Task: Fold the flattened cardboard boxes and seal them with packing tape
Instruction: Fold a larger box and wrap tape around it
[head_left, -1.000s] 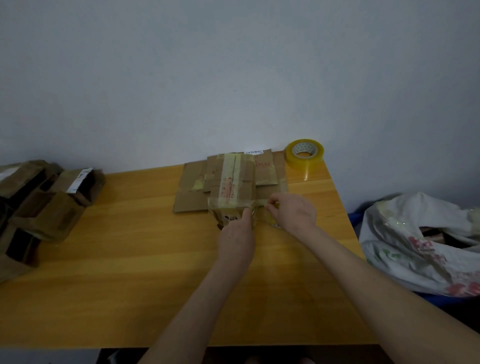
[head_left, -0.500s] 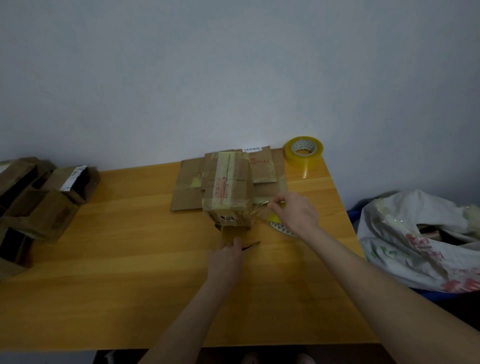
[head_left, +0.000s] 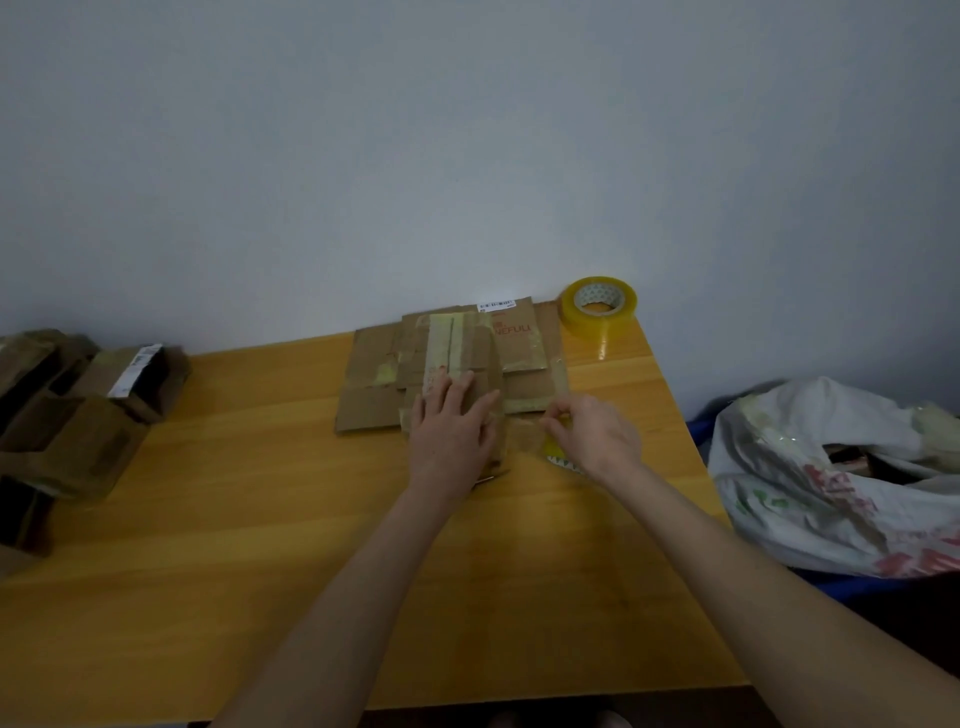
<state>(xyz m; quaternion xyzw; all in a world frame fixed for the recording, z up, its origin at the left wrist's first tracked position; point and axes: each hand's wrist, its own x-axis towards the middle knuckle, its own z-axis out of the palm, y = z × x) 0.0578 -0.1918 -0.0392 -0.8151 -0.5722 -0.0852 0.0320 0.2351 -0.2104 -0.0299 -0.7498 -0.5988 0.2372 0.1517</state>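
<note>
Head view — the left hand (head_left: 451, 428) has come forward from the near table (head_left: 249, 530) and now lies flat, fingers straight, on the small box (head_left: 480, 358), pinning it over the flattened cardboard (head_left: 371, 387). Just right of that press, the right hand (head_left: 595, 439) keeps pinching a clear tape strip (head_left: 524, 434) — the box seems steadied for sealing. The tape roll (head_left: 597, 307) sits well beyond.

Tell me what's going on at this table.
A person is taping a small cardboard box atop flattened cardboard on the wooden table. The left hand presses flat on the box while the right hand pinches a strip of clear tape beside it. The tape roll sits at the far right corner; folded boxes lie at the left edge.
</note>
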